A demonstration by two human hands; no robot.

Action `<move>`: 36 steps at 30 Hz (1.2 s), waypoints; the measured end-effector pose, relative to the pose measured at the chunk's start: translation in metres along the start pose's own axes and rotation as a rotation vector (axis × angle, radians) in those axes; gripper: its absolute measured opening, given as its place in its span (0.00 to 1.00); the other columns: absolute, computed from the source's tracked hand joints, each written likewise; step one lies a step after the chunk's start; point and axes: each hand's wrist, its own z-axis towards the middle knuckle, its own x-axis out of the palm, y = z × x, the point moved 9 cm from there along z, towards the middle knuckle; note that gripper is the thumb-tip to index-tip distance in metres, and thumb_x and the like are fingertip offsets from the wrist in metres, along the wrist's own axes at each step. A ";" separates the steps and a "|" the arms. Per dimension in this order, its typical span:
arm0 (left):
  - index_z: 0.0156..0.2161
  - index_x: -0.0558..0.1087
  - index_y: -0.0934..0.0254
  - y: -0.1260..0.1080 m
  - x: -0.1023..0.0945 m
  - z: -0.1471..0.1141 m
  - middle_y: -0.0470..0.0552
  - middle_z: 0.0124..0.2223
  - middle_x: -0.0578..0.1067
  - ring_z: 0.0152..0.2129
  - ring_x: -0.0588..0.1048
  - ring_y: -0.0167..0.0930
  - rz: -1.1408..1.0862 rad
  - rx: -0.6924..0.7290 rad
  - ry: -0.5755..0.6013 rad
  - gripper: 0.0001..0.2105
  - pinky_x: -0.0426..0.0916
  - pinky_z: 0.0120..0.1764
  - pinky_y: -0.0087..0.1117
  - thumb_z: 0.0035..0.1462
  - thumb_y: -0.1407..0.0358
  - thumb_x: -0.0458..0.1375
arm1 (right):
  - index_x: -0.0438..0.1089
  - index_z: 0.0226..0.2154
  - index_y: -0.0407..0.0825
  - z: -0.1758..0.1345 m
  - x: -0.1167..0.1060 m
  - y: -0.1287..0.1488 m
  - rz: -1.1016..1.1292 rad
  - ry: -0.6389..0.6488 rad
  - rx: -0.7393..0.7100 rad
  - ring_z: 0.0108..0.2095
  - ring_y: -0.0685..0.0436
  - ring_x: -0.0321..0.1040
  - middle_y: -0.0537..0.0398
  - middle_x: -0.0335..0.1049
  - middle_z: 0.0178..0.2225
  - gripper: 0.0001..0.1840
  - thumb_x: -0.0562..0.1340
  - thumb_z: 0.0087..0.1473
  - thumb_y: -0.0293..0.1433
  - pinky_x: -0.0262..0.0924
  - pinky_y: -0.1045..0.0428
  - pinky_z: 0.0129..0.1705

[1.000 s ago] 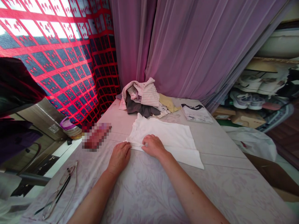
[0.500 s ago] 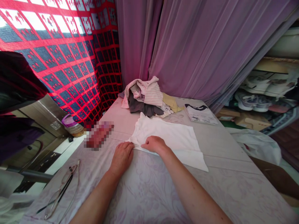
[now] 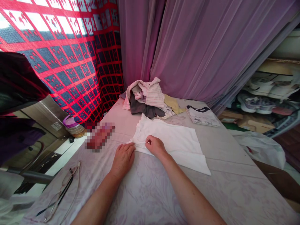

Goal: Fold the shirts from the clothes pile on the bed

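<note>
A white shirt (image 3: 173,134) lies partly folded on the bed-like surface in front of me, with a ruffled edge on its left and a folded strip along its near side. My left hand (image 3: 123,157) rests on its near left corner, fingers stretched out and pressing the cloth down. Just to the right, my right hand (image 3: 156,146) is closed, with curled fingers and thumb at the near folded edge. The cloth between those fingers is mostly hidden.
Behind the shirt is a heap of crumpled clothes (image 3: 146,98). A folded white T-shirt with a dark collar (image 3: 202,115) lies at the back right. Eyeglasses (image 3: 62,190) and a blurred-out red object (image 3: 99,137) are on the left. Shoes (image 3: 256,103) stand on a rack at right.
My right hand has shifted slightly up and away from the near edge, its fingers still curled. My left hand stays on the corner. The view has moved a little.
</note>
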 end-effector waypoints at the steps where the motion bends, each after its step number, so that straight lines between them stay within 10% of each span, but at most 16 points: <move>1: 0.38 0.71 0.59 0.000 0.000 0.000 0.51 0.49 0.75 0.45 0.72 0.36 0.006 0.000 -0.002 0.08 0.59 0.51 0.42 0.58 0.70 0.50 | 0.71 0.31 0.52 0.000 0.000 -0.003 0.014 -0.033 0.005 0.30 0.50 0.66 0.59 0.73 0.31 0.10 0.56 0.48 0.27 0.52 0.56 0.31; 15: 0.39 0.71 0.60 -0.002 -0.001 0.001 0.51 0.48 0.76 0.45 0.71 0.36 -0.005 -0.018 0.044 0.09 0.60 0.51 0.43 0.57 0.71 0.50 | 0.72 0.36 0.52 0.012 0.007 0.015 0.137 0.094 -0.065 0.35 0.48 0.68 0.58 0.74 0.35 0.11 0.63 0.46 0.31 0.56 0.56 0.35; 28: 0.39 0.70 0.60 -0.003 -0.002 0.002 0.50 0.50 0.75 0.45 0.70 0.35 0.012 -0.048 0.070 0.08 0.60 0.50 0.42 0.57 0.71 0.50 | 0.70 0.37 0.53 0.016 0.001 0.000 -0.061 -0.096 0.024 0.36 0.47 0.68 0.56 0.74 0.35 0.11 0.57 0.51 0.27 0.55 0.54 0.36; 36: 0.39 0.70 0.60 -0.002 0.000 0.002 0.51 0.50 0.75 0.45 0.70 0.36 0.022 -0.028 0.056 0.08 0.60 0.49 0.42 0.58 0.70 0.50 | 0.72 0.38 0.53 -0.018 -0.013 0.033 -0.124 -0.087 -0.426 0.43 0.46 0.64 0.57 0.72 0.39 0.11 0.60 0.50 0.27 0.54 0.53 0.45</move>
